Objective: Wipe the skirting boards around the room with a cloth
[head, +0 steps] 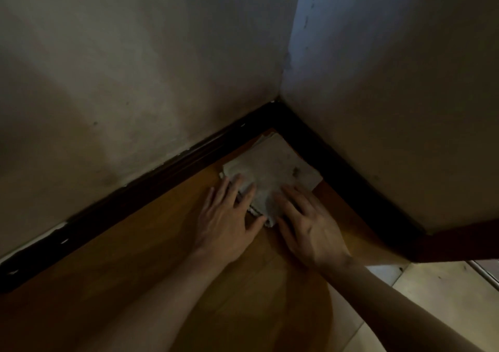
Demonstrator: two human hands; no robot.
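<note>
A pale grey cloth (270,162), folded and smudged, was laid flat on the wooden floor (135,284), pushed tight into the corner where the two dark, paint-flecked skirting boards (151,181) were joined.

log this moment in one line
cloth: flat on floor by skirting | left hand: open on cloth | right hand: open on cloth

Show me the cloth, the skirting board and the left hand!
cloth (270,160): head view, middle of its flat top.
skirting board (135,197): head view, the dark left run.
left hand (224,222): head view, back of the hand.
</note>
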